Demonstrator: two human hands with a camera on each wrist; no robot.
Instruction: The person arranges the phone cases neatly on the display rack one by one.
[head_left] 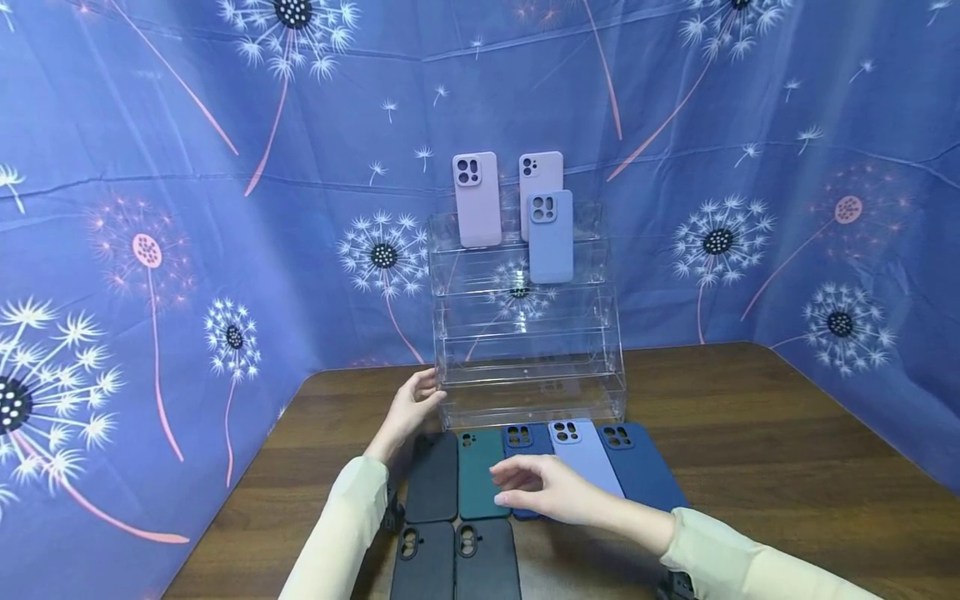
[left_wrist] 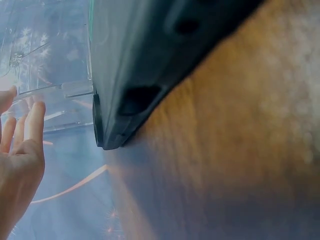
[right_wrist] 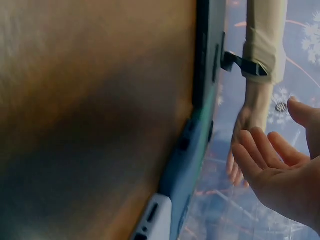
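A clear tiered display rack point(head_left: 532, 414) stands on the table. My left hand point(head_left: 408, 410) is at its lower left side, fingertips right at the clear wall; the left wrist view shows those fingers fairly straight. My right hand point(head_left: 553, 490) hovers over the row of phone cases, its fingers loosely bent with nothing between them. Below it lie a green phone case point(head_left: 480, 479), a dark blue one point(head_left: 517, 436) partly hidden by the hand, and a light blue one point(head_left: 588, 458). Another dark blue phone case point(head_left: 645, 467) lies to the right, and a black one point(head_left: 432, 479) near my left wrist.
Two more black phone cases point(head_left: 423, 567) lie at the front edge of view. On the rack's upper tiers stand a pink case point(head_left: 478, 212), a pale pink case point(head_left: 542, 173) and a light blue case point(head_left: 551, 250). Blue dandelion-print cloth point(head_left: 315, 208) hangs behind the wooden table point(head_left: 750, 433).
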